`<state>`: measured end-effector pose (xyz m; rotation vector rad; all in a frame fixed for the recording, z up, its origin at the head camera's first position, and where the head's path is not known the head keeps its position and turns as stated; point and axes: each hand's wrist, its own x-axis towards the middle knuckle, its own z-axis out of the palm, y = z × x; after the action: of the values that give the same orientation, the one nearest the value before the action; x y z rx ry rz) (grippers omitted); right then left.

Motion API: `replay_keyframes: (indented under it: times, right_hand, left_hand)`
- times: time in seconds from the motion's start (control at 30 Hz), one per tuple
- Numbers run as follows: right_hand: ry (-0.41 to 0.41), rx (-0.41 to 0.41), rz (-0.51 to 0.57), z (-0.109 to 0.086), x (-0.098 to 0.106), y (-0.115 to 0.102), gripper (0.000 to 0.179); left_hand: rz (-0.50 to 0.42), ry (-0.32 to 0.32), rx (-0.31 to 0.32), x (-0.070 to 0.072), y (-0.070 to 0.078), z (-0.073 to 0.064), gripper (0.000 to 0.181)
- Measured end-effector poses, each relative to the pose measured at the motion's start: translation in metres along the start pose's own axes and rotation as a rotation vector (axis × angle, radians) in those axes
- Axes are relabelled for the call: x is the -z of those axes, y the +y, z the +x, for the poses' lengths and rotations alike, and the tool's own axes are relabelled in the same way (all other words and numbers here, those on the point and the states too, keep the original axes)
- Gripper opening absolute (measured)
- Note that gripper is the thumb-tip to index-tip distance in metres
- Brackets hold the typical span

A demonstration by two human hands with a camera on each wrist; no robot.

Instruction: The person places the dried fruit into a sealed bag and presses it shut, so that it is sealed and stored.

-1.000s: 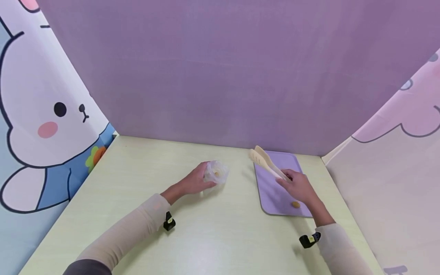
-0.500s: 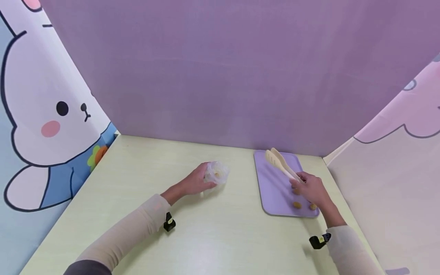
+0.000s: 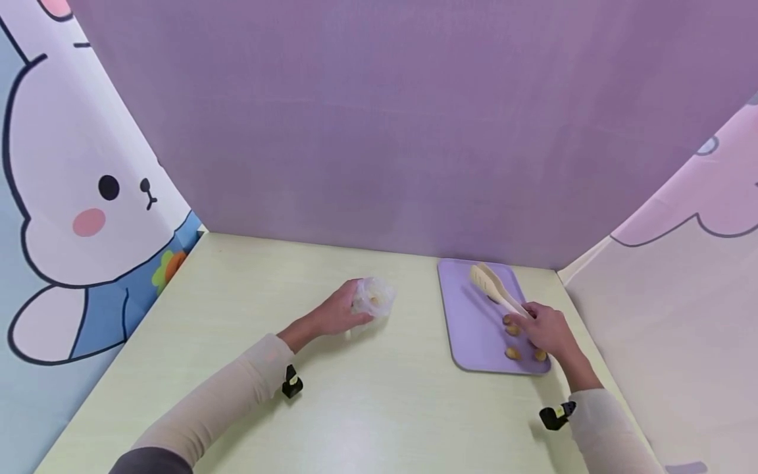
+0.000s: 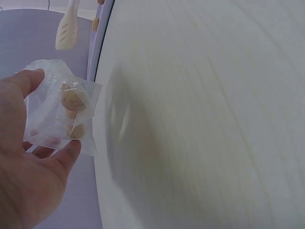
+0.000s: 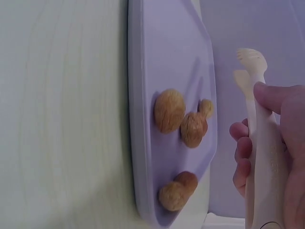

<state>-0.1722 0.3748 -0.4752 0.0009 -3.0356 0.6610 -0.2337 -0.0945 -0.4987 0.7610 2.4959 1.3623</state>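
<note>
My left hand (image 3: 334, 309) holds a clear plastic bag (image 3: 374, 297) a little above the table, its opening spread by thumb and fingers. Inside the bag, the left wrist view shows several walnuts (image 4: 74, 101). With my right hand (image 3: 549, 329) I grip cream-coloured tongs (image 3: 500, 294) over the purple tray (image 3: 474, 345). The tong tips stand slightly apart with nothing between them in the right wrist view. Several walnuts (image 5: 169, 110) lie on the tray, grouped toward its near end; the right hand partly covers that area in the head view.
The pale table (image 3: 355, 401) spreads around the tray and bag. A purple panel (image 3: 379, 131) rises along the back edge. Printed panels stand at the left (image 3: 71, 164) and the right (image 3: 681, 289).
My right hand has moved right and toward me with the tongs, whose tips came together somewhat and lie over the tray. More walnuts show. The left hand and bag have stayed nearly still.
</note>
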Motion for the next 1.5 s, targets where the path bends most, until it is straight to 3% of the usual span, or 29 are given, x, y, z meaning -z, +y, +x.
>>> replay_keyframes:
  times: [0.27, 0.47, 0.7, 1.13, 1.5]
  right_hand:
    - [-0.034, -0.058, 0.019, -0.002, 0.002, 0.013, 0.05]
    - [0.013, -0.024, -0.058, -0.002, 0.001, 0.026, 0.044]
    - [0.018, -0.022, -0.07, -0.003, -0.002, 0.036, 0.041]
    - [-0.015, -0.037, -0.068, -0.003, -0.002, 0.041, 0.042]
    - [-0.035, -0.057, -0.065, -0.006, -0.003, 0.042, 0.042]
  left_hand:
    - [0.005, 0.003, 0.002, -0.001, 0.001, 0.001, 0.082]
    - [0.012, 0.0, 0.009, -0.002, 0.0, 0.001, 0.082]
    - [0.014, 0.0, 0.014, -0.001, 0.002, 0.0, 0.082]
    - [0.026, 0.005, -0.007, 0.0, 0.0, 0.001, 0.082]
    - [0.032, 0.006, 0.015, -0.001, -0.001, 0.0, 0.082]
